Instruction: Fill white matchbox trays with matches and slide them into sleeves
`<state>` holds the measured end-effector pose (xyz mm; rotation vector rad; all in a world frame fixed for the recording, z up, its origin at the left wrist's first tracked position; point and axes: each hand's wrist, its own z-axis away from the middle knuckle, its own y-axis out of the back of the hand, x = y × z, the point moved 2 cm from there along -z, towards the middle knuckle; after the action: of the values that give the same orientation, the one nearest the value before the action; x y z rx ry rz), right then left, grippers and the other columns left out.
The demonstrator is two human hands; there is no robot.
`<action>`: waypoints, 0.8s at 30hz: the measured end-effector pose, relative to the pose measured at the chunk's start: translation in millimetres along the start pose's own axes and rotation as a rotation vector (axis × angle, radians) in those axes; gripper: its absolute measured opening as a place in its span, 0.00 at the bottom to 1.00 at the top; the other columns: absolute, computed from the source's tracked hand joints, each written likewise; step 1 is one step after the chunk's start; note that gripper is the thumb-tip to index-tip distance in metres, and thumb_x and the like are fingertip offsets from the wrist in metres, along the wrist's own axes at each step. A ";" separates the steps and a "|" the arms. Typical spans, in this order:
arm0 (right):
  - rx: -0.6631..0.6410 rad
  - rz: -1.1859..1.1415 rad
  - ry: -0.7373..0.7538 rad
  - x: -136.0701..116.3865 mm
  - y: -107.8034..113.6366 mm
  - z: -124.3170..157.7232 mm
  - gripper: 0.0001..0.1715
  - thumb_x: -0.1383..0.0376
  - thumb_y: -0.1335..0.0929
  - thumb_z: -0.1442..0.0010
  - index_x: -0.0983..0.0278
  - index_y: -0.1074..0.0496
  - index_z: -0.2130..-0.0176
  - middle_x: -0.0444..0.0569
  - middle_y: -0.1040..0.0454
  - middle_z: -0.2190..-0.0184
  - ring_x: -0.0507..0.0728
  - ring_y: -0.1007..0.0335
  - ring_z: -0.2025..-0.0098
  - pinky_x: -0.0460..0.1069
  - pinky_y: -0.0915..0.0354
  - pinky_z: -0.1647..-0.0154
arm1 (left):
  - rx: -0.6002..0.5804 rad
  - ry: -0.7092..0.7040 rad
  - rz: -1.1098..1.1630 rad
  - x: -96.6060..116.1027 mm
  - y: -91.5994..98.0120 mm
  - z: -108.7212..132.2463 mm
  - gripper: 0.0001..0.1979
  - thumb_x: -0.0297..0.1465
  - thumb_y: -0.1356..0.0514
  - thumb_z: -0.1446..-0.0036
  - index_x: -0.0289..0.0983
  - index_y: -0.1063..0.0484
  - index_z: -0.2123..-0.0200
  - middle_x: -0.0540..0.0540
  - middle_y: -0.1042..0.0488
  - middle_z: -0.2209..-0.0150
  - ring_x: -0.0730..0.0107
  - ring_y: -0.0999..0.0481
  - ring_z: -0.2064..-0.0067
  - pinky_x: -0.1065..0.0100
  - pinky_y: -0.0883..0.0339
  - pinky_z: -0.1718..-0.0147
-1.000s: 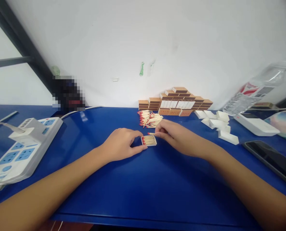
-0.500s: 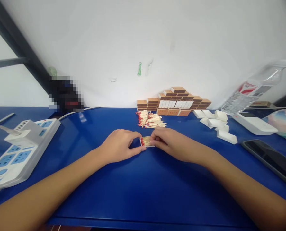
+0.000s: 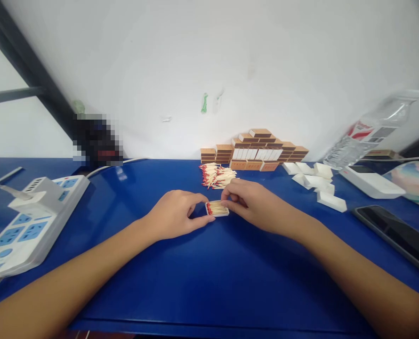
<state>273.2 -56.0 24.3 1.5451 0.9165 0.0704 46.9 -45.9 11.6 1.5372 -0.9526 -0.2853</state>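
Note:
A small white matchbox tray lies on the blue table, filled with red-tipped matches. My left hand grips the tray's left end between thumb and forefinger. At the tray's right end is my right hand, its thumb and fingertips pinched close over the match ends; whether a match is between them is too small to tell. Just behind the tray lies a loose heap of matches, most with red heads to the left.
Stacked matchboxes stand against the wall. To the right are several white trays, a white device, a phone and a plastic bottle. A power strip with cables sits at the left.
My right hand has shifted slightly up and to the right, uncovering more of the matches and the tray's right end. My left hand stays at the tray's left end.

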 end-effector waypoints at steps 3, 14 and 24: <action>0.018 0.010 0.006 2.0 2.2 -0.2 0.07 0.67 0.33 0.32 0.62 0.27 0.64 0.46 0.28 0.67 0.53 0.34 0.66 0.49 0.42 0.65 | -0.006 0.037 0.021 -2.1 0.3 -0.6 0.18 0.47 0.37 0.37 0.44 0.20 0.51 0.56 0.32 0.78 0.75 0.33 0.75 0.70 0.46 0.73; -0.014 -0.060 0.086 -5.0 -1.1 1.2 0.11 0.63 0.34 0.30 0.60 0.21 0.53 0.47 0.29 0.66 0.54 0.33 0.65 0.49 0.40 0.64 | -0.035 0.041 0.046 -7.6 7.2 -3.0 0.19 0.48 0.37 0.38 0.43 0.19 0.52 0.55 0.31 0.78 0.75 0.33 0.76 0.70 0.46 0.73; 0.007 -0.072 0.113 -8.7 -1.1 -0.1 0.11 0.64 0.33 0.31 0.61 0.19 0.57 0.47 0.29 0.68 0.53 0.35 0.67 0.49 0.41 0.65 | -0.064 0.043 0.022 -4.0 2.4 -1.3 0.19 0.48 0.37 0.37 0.42 0.20 0.52 0.55 0.30 0.77 0.74 0.32 0.75 0.69 0.46 0.73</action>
<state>266.7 -61.1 27.3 1.5254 1.0617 0.1037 44.3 -42.0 12.8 1.4683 -0.9177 -0.2631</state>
